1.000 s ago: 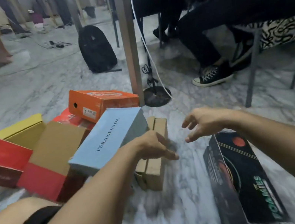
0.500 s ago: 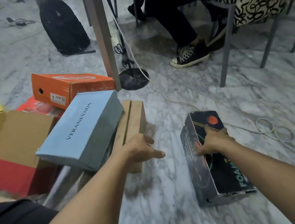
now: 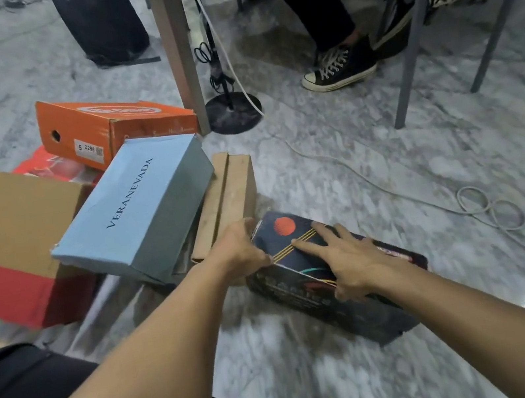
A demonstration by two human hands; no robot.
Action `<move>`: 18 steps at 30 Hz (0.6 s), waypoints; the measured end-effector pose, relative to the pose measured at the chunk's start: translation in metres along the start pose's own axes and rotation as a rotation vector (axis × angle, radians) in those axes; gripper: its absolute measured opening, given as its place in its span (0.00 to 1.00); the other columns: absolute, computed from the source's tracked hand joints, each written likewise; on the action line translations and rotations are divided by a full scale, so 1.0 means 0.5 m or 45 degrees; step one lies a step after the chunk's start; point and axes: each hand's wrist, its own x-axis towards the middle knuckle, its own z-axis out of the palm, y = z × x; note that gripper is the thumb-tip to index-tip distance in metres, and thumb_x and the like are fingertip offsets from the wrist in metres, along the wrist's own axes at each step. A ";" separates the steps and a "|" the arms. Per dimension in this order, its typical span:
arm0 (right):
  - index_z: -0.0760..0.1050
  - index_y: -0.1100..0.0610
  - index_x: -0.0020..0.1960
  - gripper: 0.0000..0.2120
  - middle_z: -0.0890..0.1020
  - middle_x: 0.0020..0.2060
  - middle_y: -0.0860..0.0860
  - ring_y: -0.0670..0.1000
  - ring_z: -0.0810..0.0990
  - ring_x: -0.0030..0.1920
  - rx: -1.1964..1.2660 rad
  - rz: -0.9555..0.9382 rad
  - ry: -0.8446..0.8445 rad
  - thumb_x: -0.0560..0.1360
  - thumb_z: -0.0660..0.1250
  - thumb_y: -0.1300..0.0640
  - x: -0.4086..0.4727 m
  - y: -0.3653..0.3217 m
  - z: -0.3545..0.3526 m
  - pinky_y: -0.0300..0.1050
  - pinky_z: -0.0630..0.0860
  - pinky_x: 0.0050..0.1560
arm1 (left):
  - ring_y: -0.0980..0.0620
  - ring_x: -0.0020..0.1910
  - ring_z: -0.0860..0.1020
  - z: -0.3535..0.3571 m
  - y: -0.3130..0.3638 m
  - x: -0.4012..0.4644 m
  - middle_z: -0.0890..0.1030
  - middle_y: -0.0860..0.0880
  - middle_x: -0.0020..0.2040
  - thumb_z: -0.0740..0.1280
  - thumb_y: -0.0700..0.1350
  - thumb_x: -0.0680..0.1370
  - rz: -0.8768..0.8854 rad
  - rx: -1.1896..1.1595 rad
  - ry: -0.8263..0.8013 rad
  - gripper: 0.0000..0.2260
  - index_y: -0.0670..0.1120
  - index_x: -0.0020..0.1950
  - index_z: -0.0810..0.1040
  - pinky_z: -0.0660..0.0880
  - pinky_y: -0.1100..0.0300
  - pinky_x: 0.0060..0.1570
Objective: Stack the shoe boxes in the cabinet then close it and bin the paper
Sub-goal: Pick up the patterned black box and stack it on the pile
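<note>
The right hand (image 3: 345, 265) lies flat, fingers spread, on top of the black shoe box (image 3: 333, 277) on the marble floor (image 3: 386, 160). The left hand (image 3: 239, 254) grips its far left end. Just left lies a brown box (image 3: 226, 201), then the blue box (image 3: 140, 205).

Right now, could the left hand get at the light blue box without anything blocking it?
Probably yes. The left hand is pressed to the end of the black box, and the light blue box lies just beside it on the pile, its near corner uncovered.
</note>
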 end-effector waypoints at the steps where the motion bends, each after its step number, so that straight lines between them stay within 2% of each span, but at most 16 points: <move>1: 0.40 0.36 0.75 0.60 0.42 0.77 0.50 0.60 0.47 0.76 0.002 -0.032 0.007 0.58 0.78 0.54 -0.006 0.006 0.002 0.69 0.64 0.65 | 0.54 0.47 0.74 0.006 -0.004 0.005 0.78 0.50 0.56 0.73 0.39 0.69 -0.001 0.007 -0.014 0.24 0.45 0.64 0.73 0.67 0.67 0.40; 3: 0.38 0.40 0.76 0.62 0.36 0.77 0.50 0.61 0.40 0.77 0.075 0.061 0.036 0.58 0.80 0.47 -0.020 0.024 0.008 0.72 0.57 0.68 | 0.50 0.45 0.75 0.022 -0.012 0.020 0.80 0.48 0.53 0.73 0.41 0.66 -0.021 0.054 -0.053 0.19 0.46 0.55 0.73 0.68 0.64 0.39; 5: 0.36 0.44 0.76 0.67 0.32 0.76 0.51 0.64 0.35 0.75 0.221 0.362 -0.006 0.55 0.81 0.41 -0.033 0.049 0.018 0.77 0.55 0.66 | 0.47 0.46 0.75 0.037 -0.015 0.027 0.79 0.46 0.52 0.74 0.43 0.66 -0.063 0.099 -0.112 0.19 0.47 0.52 0.70 0.68 0.61 0.42; 7: 0.34 0.44 0.76 0.70 0.29 0.74 0.52 0.65 0.34 0.75 0.376 0.610 -0.086 0.52 0.82 0.41 -0.043 0.073 0.034 0.77 0.58 0.65 | 0.46 0.54 0.75 0.049 -0.019 0.031 0.76 0.46 0.59 0.75 0.42 0.66 -0.102 0.089 -0.131 0.25 0.46 0.61 0.70 0.71 0.59 0.48; 9: 0.34 0.42 0.76 0.71 0.29 0.74 0.52 0.66 0.38 0.75 0.508 0.696 -0.096 0.51 0.83 0.45 -0.051 0.089 0.050 0.71 0.63 0.66 | 0.43 0.61 0.74 0.057 -0.025 0.032 0.71 0.44 0.65 0.76 0.42 0.66 -0.177 0.069 -0.104 0.34 0.43 0.69 0.65 0.73 0.55 0.55; 10: 0.35 0.41 0.76 0.70 0.30 0.74 0.53 0.67 0.43 0.75 0.550 0.702 -0.072 0.52 0.84 0.46 -0.054 0.093 0.055 0.68 0.65 0.67 | 0.41 0.60 0.75 0.058 -0.027 0.032 0.73 0.42 0.64 0.76 0.43 0.65 -0.235 0.046 -0.100 0.35 0.41 0.68 0.65 0.75 0.53 0.53; 13: 0.40 0.40 0.76 0.66 0.37 0.75 0.54 0.64 0.54 0.74 0.577 0.696 0.012 0.53 0.83 0.49 -0.055 0.090 0.051 0.60 0.69 0.66 | 0.44 0.49 0.79 0.056 -0.021 0.022 0.79 0.43 0.50 0.75 0.46 0.65 -0.351 0.001 -0.116 0.23 0.39 0.55 0.73 0.74 0.58 0.37; 16: 0.42 0.39 0.76 0.65 0.40 0.75 0.56 0.63 0.55 0.73 0.584 0.695 0.068 0.54 0.83 0.52 -0.050 0.084 0.047 0.58 0.70 0.65 | 0.50 0.43 0.79 0.051 -0.020 0.013 0.80 0.46 0.44 0.72 0.49 0.64 -0.319 0.008 -0.145 0.15 0.43 0.47 0.80 0.71 0.63 0.36; 18: 0.43 0.40 0.76 0.64 0.44 0.75 0.57 0.63 0.55 0.73 0.576 0.704 0.083 0.55 0.83 0.54 -0.048 0.084 0.044 0.57 0.69 0.65 | 0.50 0.38 0.77 0.045 -0.014 0.002 0.80 0.46 0.39 0.72 0.43 0.65 -0.332 -0.108 -0.131 0.09 0.43 0.43 0.80 0.71 0.62 0.35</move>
